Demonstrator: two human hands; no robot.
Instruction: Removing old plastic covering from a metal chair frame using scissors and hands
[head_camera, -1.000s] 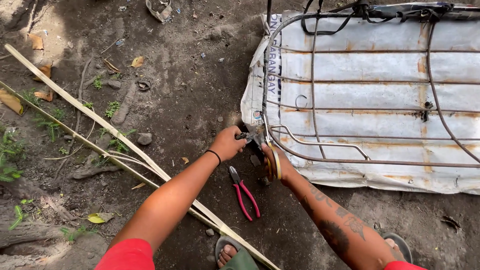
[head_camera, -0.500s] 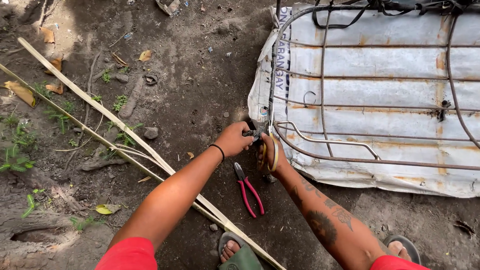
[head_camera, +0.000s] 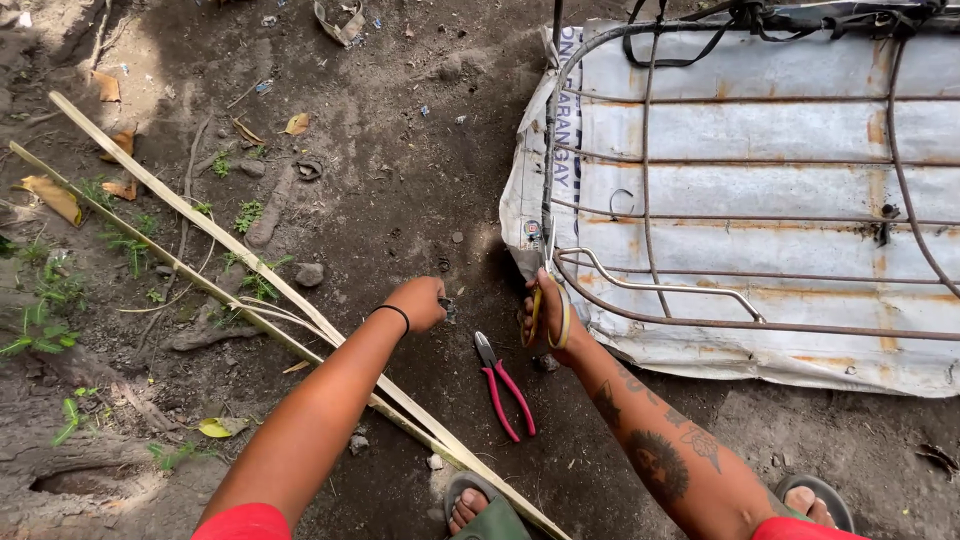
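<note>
Here the right hand (head_camera: 545, 312) grips the corner of a rusty wire frame (head_camera: 700, 200) lying on a white sack (head_camera: 760, 130). The left hand (head_camera: 418, 302) is closed around something small and dark, which I cannot identify. Red-handled pliers (head_camera: 505, 385) lie on the dirt between them.

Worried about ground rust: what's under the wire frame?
A white sheet lies under the rusty wire frame, on bare dirt. What lies beneath the sheet is covered. The right hand holds the frame's corner.
</note>
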